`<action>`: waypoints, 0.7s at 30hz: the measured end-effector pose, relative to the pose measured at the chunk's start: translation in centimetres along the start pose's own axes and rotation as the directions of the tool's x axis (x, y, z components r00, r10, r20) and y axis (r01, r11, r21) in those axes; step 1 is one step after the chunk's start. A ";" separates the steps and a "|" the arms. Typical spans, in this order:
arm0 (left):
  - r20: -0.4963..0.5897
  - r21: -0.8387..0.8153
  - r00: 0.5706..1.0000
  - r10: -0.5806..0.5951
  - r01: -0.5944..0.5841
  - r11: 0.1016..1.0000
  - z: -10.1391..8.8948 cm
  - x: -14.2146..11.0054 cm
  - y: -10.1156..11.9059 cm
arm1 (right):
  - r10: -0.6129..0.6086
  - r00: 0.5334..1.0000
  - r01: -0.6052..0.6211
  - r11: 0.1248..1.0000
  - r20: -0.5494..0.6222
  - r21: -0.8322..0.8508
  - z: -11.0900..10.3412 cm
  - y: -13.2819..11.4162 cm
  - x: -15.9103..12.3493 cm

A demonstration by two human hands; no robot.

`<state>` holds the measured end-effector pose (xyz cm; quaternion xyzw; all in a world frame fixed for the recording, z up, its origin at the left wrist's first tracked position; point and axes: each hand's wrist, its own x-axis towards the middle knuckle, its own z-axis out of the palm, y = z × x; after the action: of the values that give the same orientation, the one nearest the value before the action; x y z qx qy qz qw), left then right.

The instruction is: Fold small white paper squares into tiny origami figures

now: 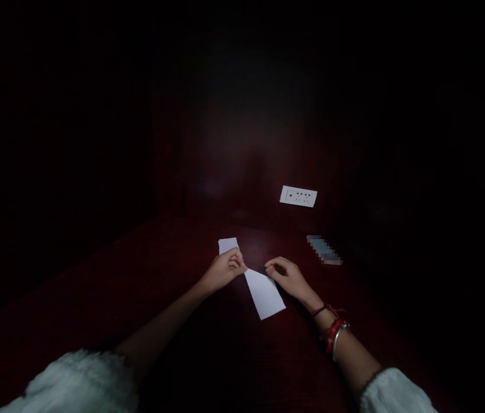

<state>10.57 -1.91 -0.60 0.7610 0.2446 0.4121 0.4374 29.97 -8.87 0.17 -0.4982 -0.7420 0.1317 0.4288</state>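
A white sheet of paper [265, 293] shows slanted on the dark red table below and between my hands. A smaller white paper part [227, 244] shows beyond my left hand; whether both belong to one sheet is hidden. My left hand [225, 268] is closed, its thumb and fingertips pinched at the upper left corner of the nearer paper part. My right hand [289, 278] is curled at that part's upper right edge, thumb and forefinger close together there. How firmly the right fingertips grip the paper is hard to see.
A white socket panel [298, 196] is on the dark upright surface behind the table. On the table [139, 258], right of my right hand, lies a blurred-out flat oblong object [324, 250]. The surroundings are very dark.
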 end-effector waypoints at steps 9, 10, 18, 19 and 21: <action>0.112 0.063 0.994 0.013 -0.020 0.998 1.7 -0.1 0.6 | -0.141 0.988 0.146 0.986 0.064 -0.078 1.2 -1.3 -0.1; 0.116 0.070 0.993 0.017 -0.025 0.997 1.7 -0.1 0.5 | -0.143 0.987 0.148 0.986 0.070 -0.075 1.3 -1.1 -0.1; 0.084 0.153 0.996 0.042 -0.055 0.987 1.9 -0.1 0.9 | -0.105 0.991 0.112 0.990 0.080 -0.081 1.2 -1.3 0.0; 0.070 0.162 0.997 0.044 -0.055 0.985 1.8 -0.1 1.0 | -0.101 0.992 0.107 0.991 0.079 -0.078 1.2 -1.3 0.0; 0.025 0.175 0.999 0.042 -0.046 0.984 1.3 0.0 1.0 | -0.093 0.993 0.098 0.993 0.070 -0.072 1.2 -1.2 0.0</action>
<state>11.69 -3.04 -0.07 0.8061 0.2583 0.3904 0.3621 28.28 -9.15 0.19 -0.4730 -0.7835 0.0996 0.3906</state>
